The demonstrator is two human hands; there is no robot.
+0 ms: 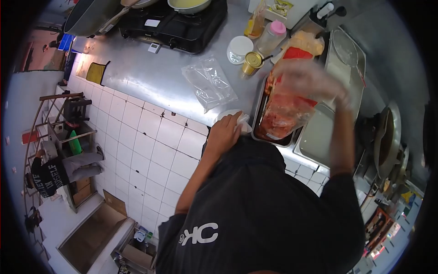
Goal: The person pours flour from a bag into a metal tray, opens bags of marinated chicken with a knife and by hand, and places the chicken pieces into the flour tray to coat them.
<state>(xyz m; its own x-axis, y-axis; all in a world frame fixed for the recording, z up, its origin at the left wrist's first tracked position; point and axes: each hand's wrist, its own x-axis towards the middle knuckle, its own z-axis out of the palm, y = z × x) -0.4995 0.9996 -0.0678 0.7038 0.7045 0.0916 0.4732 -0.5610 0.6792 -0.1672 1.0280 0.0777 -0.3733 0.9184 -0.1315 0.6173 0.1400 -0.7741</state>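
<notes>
Your right hand (310, 81) is motion-blurred; fingers can't be counted, and it masks part of the bag of red food (287, 112). Tray (256, 123), at the near edge of the counter (159, 73): floor mostly hidden under the bag. White cloth (245, 122), same edge: partly covered by your left hand (227, 130); grip unclear. Far side of the counter: pan (189, 5) on the stove (200, 29) cut off by the top edge of the view. White scale (239, 49): display too small to read.
</notes>
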